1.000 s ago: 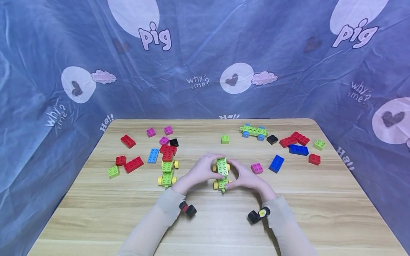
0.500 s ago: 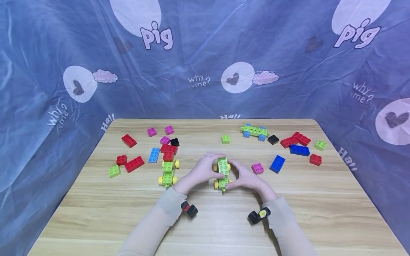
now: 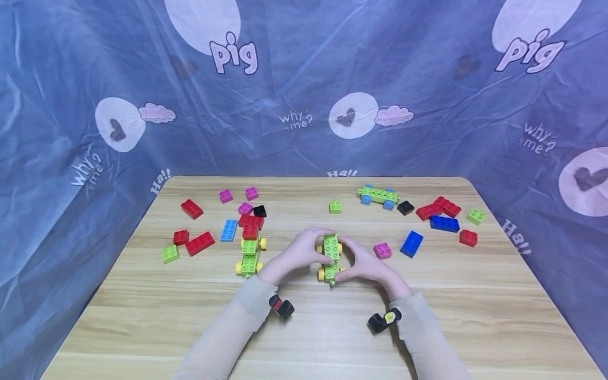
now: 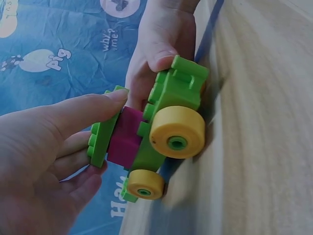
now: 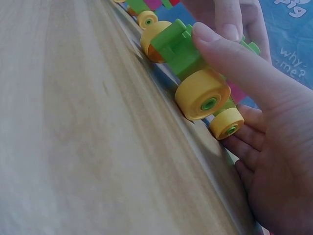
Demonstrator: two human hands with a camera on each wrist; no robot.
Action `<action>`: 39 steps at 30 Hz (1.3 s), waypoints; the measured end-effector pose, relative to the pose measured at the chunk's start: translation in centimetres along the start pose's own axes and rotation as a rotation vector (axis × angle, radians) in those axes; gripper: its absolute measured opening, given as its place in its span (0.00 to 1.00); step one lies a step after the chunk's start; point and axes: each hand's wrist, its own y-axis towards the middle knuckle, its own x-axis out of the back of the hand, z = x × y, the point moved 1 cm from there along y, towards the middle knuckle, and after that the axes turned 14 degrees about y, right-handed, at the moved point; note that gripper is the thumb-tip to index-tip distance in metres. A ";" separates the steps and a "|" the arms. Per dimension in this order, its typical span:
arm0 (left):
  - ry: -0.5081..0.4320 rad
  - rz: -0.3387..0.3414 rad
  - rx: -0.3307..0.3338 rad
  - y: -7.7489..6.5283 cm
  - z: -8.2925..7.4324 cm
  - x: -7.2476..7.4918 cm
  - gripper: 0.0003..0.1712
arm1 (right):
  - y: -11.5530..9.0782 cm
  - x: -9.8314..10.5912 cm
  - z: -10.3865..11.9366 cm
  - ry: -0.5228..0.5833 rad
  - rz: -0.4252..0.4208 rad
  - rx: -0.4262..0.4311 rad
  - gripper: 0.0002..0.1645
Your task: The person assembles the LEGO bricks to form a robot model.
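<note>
A green toy car base [image 3: 331, 272] with yellow wheels stands at the middle of the table, its length pointing away from me. On its studs sits a magenta brick [image 4: 124, 137], and a thin green building plate [image 4: 101, 139] lies tilted on top of that brick. My left hand [image 3: 305, 250] pinches this plate, thumb on the near end and fingers round the far end. From the other side my right hand [image 3: 368, 263] grips the car base, its thumb [image 5: 215, 41] at the near end and its fingers beside the front wheel.
Left of my hands stands a second green car base [image 3: 248, 264] with yellow wheels and red bricks [image 3: 250, 229]. A blue-wheeled car base [image 3: 378, 195] is at the back. Loose bricks lie on both sides, including a magenta one [image 3: 382, 250] and a blue one [image 3: 411, 244].
Both hands keep their hold on the car and its plate. The whole head view has shifted very slightly; the plate's tilt looks a little different.
</note>
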 end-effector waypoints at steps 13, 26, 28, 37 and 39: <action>0.005 0.076 0.030 0.7 -0.2 0.8 0.43 | 0.0 0.0 0.1 -0.002 0.002 -0.004 0.65; -0.013 0.056 0.062 0.5 -0.3 0.5 0.42 | 0.0 0.0 0.3 0.005 0.007 -0.001 0.65; -0.021 0.053 0.069 0.4 -0.4 0.4 0.42 | 0.0 0.0 0.3 0.009 0.008 0.004 0.64; -0.031 0.056 0.088 0.4 -0.6 0.5 0.43 | 0.1 -0.1 0.3 0.002 0.004 0.001 0.64; -0.028 0.062 0.087 0.5 -0.6 0.6 0.43 | 0.1 0.0 0.3 0.003 0.003 -0.001 0.64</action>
